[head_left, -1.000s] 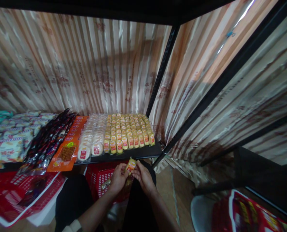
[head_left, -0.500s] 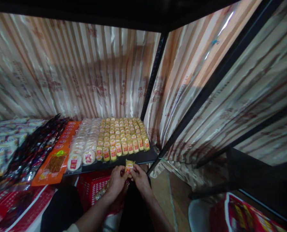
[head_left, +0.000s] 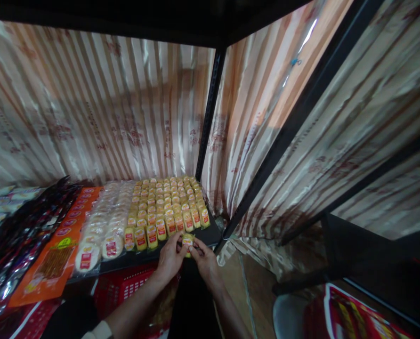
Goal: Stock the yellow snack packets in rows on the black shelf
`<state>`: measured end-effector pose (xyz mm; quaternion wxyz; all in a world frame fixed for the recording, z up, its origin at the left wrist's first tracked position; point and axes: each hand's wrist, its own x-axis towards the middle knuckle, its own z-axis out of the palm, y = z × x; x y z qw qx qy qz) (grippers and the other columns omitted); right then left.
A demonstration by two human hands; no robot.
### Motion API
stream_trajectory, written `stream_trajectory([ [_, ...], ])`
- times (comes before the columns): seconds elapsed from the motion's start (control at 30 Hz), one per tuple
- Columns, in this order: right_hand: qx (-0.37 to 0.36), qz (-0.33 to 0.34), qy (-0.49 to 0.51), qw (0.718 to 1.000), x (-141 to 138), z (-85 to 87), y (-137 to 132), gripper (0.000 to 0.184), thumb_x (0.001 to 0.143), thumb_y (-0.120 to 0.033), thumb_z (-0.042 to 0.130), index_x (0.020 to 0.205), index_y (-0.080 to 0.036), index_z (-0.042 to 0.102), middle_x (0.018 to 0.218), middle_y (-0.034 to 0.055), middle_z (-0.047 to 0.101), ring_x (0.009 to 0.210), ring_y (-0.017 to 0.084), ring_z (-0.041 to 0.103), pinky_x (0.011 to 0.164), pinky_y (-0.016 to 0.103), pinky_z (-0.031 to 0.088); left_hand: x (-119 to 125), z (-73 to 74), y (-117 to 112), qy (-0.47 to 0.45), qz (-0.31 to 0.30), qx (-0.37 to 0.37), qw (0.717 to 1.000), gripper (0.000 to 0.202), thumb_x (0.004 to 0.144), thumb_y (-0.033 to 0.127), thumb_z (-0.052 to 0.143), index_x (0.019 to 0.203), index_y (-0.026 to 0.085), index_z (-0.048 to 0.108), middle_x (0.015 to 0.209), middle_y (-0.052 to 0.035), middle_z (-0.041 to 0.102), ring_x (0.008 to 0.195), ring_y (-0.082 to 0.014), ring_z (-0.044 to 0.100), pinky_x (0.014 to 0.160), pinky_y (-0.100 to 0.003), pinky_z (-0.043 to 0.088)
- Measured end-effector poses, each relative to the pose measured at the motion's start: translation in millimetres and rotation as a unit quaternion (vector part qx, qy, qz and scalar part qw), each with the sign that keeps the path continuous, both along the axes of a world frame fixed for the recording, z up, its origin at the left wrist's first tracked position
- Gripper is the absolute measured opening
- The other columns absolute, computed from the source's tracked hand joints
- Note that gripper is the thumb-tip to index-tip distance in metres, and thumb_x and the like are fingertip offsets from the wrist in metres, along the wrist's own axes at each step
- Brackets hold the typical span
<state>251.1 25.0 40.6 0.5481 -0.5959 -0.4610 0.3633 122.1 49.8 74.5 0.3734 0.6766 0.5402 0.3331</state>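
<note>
My left hand [head_left: 170,258] and my right hand [head_left: 203,259] meet at the front edge of a black shelf [head_left: 210,234]. Together they pinch one small yellow snack packet [head_left: 188,241] with a red label. It sits just in front of the rows of identical yellow packets [head_left: 167,207] standing on the shelf. Both hands have their fingers closed on the packet.
Round white wrapped cakes [head_left: 104,226] lie left of the yellow rows, then orange packs [head_left: 60,249] and dark packs [head_left: 19,230]. A red plastic basket [head_left: 125,289] sits below the shelf. Striped curtain hangs behind; a black frame post [head_left: 287,132] slants at the right.
Both hands have carried the yellow packet up and forward, from above the red basket to the shelf's front edge. The view has swung to the right.
</note>
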Motion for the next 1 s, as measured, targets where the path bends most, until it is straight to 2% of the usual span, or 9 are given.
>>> stream_trajectory([
  [0.2, 0.005, -0.014, -0.019, 1.000, 12.7, -10.6, 6.4, 0.036, 0.070, -0.042, 0.062, 0.099, -0.023, 0.071, 0.084, 0.0041, 0.073, 0.070, 0.019, 0.066, 0.066, 0.031, 0.055, 9.6, 6.2, 14.3, 0.017, -0.029, 0.015, 0.999, 0.021, 0.080, 0.030, 0.049, 0.096, 0.020, 0.057, 0.091, -0.0019, 0.064, 0.073, -0.0125, 0.058, 0.073, -0.026, 0.046],
  [0.4, -0.013, -0.007, -0.030, 0.999, 16.2, -20.7, 9.1, 0.037, 0.072, -0.039, 0.058, 0.104, -0.023, 0.068, 0.094, 0.0044, 0.072, 0.078, 0.019, 0.066, 0.077, 0.034, 0.054, 14.6, -2.0, 16.8, 0.017, -0.024, 0.014, 0.999, 0.013, 0.078, 0.025, 0.049, 0.088, 0.019, 0.056, 0.084, -0.0009, 0.063, 0.071, -0.0125, 0.057, 0.071, -0.026, 0.045],
  [0.6, -0.021, 0.000, -0.034, 0.999, 5.7, -24.6, 8.7, 0.038, 0.074, -0.040, 0.057, 0.105, -0.021, 0.066, 0.094, 0.0058, 0.071, 0.077, 0.019, 0.065, 0.073, 0.033, 0.054, 8.1, -14.8, 5.7, 0.002, 0.022, 0.021, 1.000, 0.015, 0.080, 0.028, 0.049, 0.092, 0.019, 0.054, 0.087, -0.0011, 0.062, 0.074, -0.0127, 0.058, 0.074, -0.027, 0.045],
  [0.83, -0.008, -0.003, -0.099, 0.995, -14.2, -21.7, 16.0, 0.041, 0.074, -0.039, 0.057, 0.107, -0.017, 0.066, 0.095, 0.0085, 0.068, 0.075, 0.018, 0.062, 0.066, 0.029, 0.053, -7.6, -3.3, 6.2, 0.017, 0.053, 0.027, 0.998, 0.018, 0.080, 0.028, 0.050, 0.094, 0.019, 0.056, 0.086, -0.0016, 0.061, 0.076, -0.0141, 0.057, 0.075, -0.028, 0.046],
  [1.0, -0.010, -0.003, -0.111, 0.994, -26.5, -17.5, 25.4, 0.042, 0.074, -0.041, 0.056, 0.107, -0.016, 0.066, 0.093, 0.0085, 0.067, 0.075, 0.017, 0.061, 0.068, 0.029, 0.053, -17.4, -7.3, 10.1, -0.002, 0.070, 0.023, 0.997, 0.027, 0.081, 0.029, 0.049, 0.106, 0.018, 0.054, 0.096, -0.0047, 0.061, 0.082, -0.0150, 0.059, 0.078, -0.031, 0.048],
])
